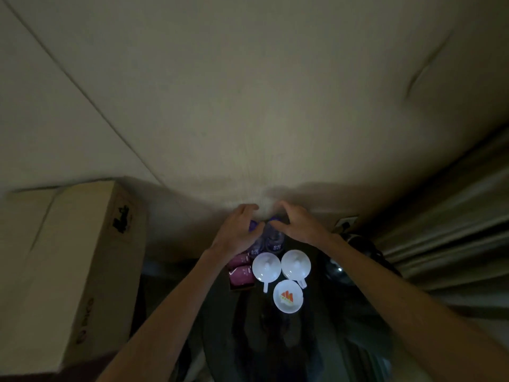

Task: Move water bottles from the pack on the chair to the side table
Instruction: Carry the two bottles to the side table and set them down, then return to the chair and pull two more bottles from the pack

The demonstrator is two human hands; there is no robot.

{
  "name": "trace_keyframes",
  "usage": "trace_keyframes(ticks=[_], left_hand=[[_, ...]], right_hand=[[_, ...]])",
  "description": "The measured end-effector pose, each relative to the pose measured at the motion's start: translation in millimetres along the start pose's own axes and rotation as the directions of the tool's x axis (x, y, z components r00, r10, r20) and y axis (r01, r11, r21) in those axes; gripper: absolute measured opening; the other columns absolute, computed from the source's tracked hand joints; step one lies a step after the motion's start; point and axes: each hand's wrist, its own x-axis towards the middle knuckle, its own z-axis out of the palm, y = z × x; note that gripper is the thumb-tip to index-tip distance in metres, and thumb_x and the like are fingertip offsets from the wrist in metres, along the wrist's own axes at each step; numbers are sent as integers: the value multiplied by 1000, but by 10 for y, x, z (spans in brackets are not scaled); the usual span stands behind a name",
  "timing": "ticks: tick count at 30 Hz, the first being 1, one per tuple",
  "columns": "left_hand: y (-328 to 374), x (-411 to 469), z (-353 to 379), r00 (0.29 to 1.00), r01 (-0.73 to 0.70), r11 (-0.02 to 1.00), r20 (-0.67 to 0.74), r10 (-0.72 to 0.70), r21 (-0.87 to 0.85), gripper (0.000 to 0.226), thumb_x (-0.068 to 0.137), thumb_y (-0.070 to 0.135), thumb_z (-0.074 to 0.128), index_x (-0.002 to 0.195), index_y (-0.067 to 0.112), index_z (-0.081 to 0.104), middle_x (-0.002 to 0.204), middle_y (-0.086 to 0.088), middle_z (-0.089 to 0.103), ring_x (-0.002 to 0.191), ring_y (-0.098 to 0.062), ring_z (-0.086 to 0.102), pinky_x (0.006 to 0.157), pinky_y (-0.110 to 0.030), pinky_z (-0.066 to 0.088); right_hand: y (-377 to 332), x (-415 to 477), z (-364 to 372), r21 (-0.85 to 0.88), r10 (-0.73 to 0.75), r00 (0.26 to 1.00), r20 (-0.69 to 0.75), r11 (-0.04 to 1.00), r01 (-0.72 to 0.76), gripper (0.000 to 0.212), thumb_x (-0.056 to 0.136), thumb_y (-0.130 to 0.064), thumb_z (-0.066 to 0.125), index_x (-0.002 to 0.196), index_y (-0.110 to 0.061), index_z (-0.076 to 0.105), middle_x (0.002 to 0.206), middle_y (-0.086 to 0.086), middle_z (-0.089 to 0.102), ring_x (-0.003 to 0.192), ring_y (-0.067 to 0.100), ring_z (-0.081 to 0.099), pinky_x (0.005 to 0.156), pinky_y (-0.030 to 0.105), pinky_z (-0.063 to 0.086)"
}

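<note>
Two water bottles (pixel 271 238) are seen standing side by side at the far edge of the dark table (pixel 316 326), in the middle of the frame, close against the wall. The left hand (pixel 238 232) is curled over the left bottle's top and the right hand (pixel 298 228) over the right one; whether the fingers are clamped or merely resting cannot be told. The bottles appear tucked behind two white cups (pixel 281 267), probably so that room is kept.

2 white cups (pixel 266 266), saucer (pixel 288 296), cardboard box (pixel 68 271), curtain (pixel 451 238).
</note>
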Motion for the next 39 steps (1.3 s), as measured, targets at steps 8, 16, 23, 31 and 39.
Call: trace_keyframes(ticks=[8, 16, 23, 31, 39], left_hand=[[1027, -46, -639, 976, -213, 975, -23, 215, 66, 36, 91, 24, 59, 125, 13, 55, 130, -10, 54, 122, -27, 50, 104, -36, 37], [2722, -1170, -212, 873, -465, 880, 113, 474, -101, 31, 93, 26, 58, 123, 19, 57, 126, 1, 58, 110, -13, 57, 96, -32, 45], [4228, -3328, 793, 666, -648, 725, 288, 688, -233, 21, 93, 22, 60, 113, 16, 64, 109, -2, 67, 101, -15, 63, 91, -32, 50], [6018, -6135, 2410, 207, -803, 403, 429, 879, -438, 22, 93, 30, 58, 112, 21, 64, 106, 5, 67, 92, -7, 64, 82, -34, 57], [7178, -8951, 3984, -235, -750, 165, 492, 838, -640, 24, 94, 35, 55, 112, 21, 63, 108, 5, 67, 91, -5, 63, 84, -31, 55]], right_hand=[[-647, -934, -702, 126, 122, 926, -357, 989, -82, 43, 93, -33, 56, 130, -14, 48, 136, 7, 53, 124, 24, 50, 101, 33, 38], [-596, -3357, -1253, 249, 304, 596, -743, 952, -175, 26, 94, -34, 52, 117, -22, 57, 114, 1, 64, 100, 19, 62, 80, 35, 53], [-239, -6538, -583, 441, 470, 282, -837, 883, -164, 25, 93, -36, 54, 109, -17, 61, 110, 4, 66, 101, 22, 63, 85, 38, 52], [6, -9995, 453, 645, 593, -271, -758, 744, -176, 25, 94, -32, 55, 110, -14, 64, 105, 0, 69, 96, 13, 64, 88, 38, 54], [307, -12787, 1591, 806, 553, -628, -548, 549, -219, 24, 94, -29, 56, 108, -12, 64, 103, 4, 70, 92, 15, 64, 86, 31, 53]])
